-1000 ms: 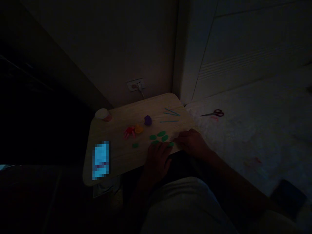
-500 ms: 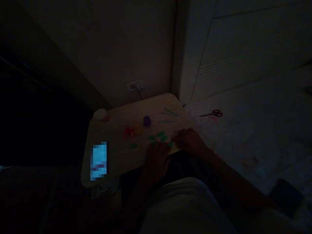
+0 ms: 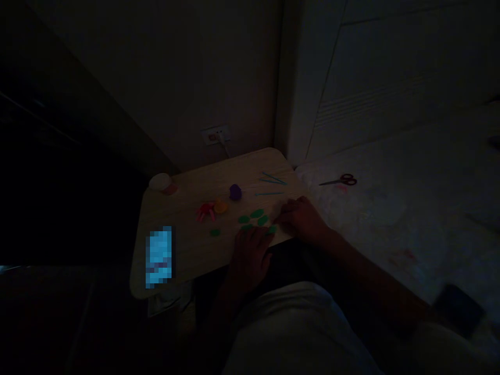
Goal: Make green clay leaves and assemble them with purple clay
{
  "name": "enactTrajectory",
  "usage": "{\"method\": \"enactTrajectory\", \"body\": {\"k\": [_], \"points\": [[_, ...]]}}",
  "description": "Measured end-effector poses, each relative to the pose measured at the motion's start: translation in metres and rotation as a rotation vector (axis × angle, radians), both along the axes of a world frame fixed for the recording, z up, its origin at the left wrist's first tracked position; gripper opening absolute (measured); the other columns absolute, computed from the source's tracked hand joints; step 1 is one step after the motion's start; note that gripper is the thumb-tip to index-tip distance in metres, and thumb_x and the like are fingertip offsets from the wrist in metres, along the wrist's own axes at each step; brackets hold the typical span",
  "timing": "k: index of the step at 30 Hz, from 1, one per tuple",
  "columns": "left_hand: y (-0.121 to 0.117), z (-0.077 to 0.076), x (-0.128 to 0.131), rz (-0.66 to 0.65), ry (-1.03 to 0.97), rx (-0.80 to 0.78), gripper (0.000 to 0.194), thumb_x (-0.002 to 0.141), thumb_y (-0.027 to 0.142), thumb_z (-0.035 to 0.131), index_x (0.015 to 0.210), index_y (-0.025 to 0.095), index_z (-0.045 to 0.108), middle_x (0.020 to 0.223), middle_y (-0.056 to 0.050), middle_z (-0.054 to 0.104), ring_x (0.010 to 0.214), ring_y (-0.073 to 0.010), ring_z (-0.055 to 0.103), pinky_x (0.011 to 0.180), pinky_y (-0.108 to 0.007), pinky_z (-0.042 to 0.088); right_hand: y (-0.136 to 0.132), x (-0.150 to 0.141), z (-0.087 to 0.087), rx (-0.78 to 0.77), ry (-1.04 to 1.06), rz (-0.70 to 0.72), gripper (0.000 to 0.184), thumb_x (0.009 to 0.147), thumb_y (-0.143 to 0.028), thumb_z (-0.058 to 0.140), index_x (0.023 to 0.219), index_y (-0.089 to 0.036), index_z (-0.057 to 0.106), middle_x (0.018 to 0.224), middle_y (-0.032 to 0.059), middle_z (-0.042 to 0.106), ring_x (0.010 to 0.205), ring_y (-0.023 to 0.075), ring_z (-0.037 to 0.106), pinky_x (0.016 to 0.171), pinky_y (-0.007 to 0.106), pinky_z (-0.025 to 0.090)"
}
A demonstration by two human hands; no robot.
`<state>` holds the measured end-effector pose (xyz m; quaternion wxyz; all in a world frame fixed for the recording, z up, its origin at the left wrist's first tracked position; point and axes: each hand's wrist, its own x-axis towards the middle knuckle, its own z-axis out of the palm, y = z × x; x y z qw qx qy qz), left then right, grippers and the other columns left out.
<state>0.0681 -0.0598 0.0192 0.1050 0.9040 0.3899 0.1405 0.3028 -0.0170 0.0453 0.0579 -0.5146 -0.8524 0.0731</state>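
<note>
Knuckles now slightly higher, your right hand point(image 3: 300, 217) and left hand point(image 3: 251, 253) flank a green clay oval point(image 3: 272, 229), seemingly shaping it, grips indiscernible, light pressure advisable next.

Open tabletop point(image 3: 193, 255) between glowing screen point(image 3: 159, 258) and hands point(image 3: 250, 255), green pieces point(image 3: 257, 214) blocking just ahead, blue sticks point(image 3: 269, 194) beyond

Pale top point(image 3: 289, 333), light right sleeve point(image 3: 441, 346), bare forearms point(image 3: 371, 276) and hands point(image 3: 300, 220)

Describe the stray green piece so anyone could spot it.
On the table, look between the lit screen and the left hand. The stray green piece lies on the near side of the red lump. It alone sits apart from the other green pieces.
</note>
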Motion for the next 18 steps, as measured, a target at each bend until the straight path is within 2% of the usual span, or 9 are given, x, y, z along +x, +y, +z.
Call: {"method": "enactTrajectory", "body": {"k": [6,11,18], "points": [[0.0008,0.0002,0.0008,0.007,0.002,0.002,0.052,0.092,0.022,0.063,0.143,0.026,0.057,0.147,-0.008,0.059,0.135,-0.0311,0.049,0.12,-0.057,0.03,0.0063,0.0,-0.0016,0.061,-0.03,0.024,0.028,0.097,-0.024,0.064,0.116,-0.035,0.081,0.103,0.0088,0.074,0.107,0.0288,0.054,0.092,0.044,0.024],[0.0011,-0.0003,0.0002,0.002,0.004,0.0,0.052,0.093,0.022,0.061,0.144,0.026,0.056,0.148,-0.008,0.058,0.136,-0.0311,0.048,0.119,-0.056,0.031,0.0099,0.002,-0.0053,0.06,0.02,0.053,0.028,0.097,-0.027,0.065,0.117,-0.039,0.08,0.106,0.0067,0.075,0.11,0.0277,0.053,0.095,0.044,0.023],[0.0012,0.0005,0.0001,-0.001,0.004,-0.003,0.052,0.093,0.022,0.061,0.144,0.026,0.056,0.148,-0.008,0.058,0.135,-0.0311,0.048,0.119,-0.056,0.031,0.0076,0.0026,-0.0059,0.052,0.05,0.06,0.027,0.097,-0.026,0.065,0.116,-0.036,0.081,0.102,0.0074,0.074,0.107,0.0268,0.053,0.093,0.043,0.024]]}}
